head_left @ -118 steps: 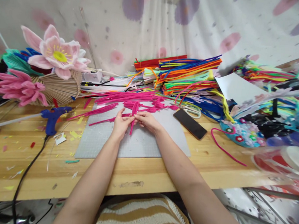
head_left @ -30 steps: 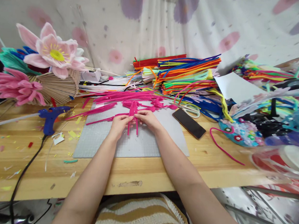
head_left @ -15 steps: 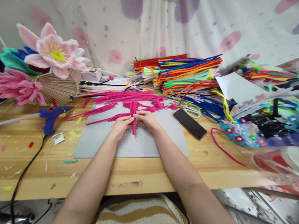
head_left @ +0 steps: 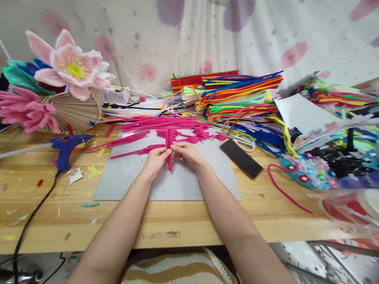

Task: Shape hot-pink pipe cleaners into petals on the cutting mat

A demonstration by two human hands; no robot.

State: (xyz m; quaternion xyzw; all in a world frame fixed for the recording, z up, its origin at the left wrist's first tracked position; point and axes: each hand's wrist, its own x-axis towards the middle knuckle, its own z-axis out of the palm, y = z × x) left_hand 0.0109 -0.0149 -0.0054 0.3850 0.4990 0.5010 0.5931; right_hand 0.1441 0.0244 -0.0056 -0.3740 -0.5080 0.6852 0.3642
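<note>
Between my hands stands a magenta pipe-cleaner petal (head_left: 169,137), its looped top pointing away from me and its stem ends hanging toward me. My left hand (head_left: 157,158) pinches it from the left near the base of the loop. From the right, my right hand (head_left: 187,154) grips the same spot with thumb and fingertips. Both hands are over a grey cutting mat (head_left: 121,185). Behind them lie more magenta petals (head_left: 131,138) and a long bundle of magenta pipe cleaners (head_left: 155,123).
A black phone (head_left: 241,158) and scissors (head_left: 244,142) lie to the right. On the left are a blue glue gun (head_left: 66,151) with its cord and a pink fabric-like flower (head_left: 73,67). Coloured pipe-cleaner bundles (head_left: 241,93) are stacked behind. A lidded cup (head_left: 357,205) stands far right.
The whole view has shifted very slightly. Both hands keep their pinch on the magenta petal, with no clear movement of it.
</note>
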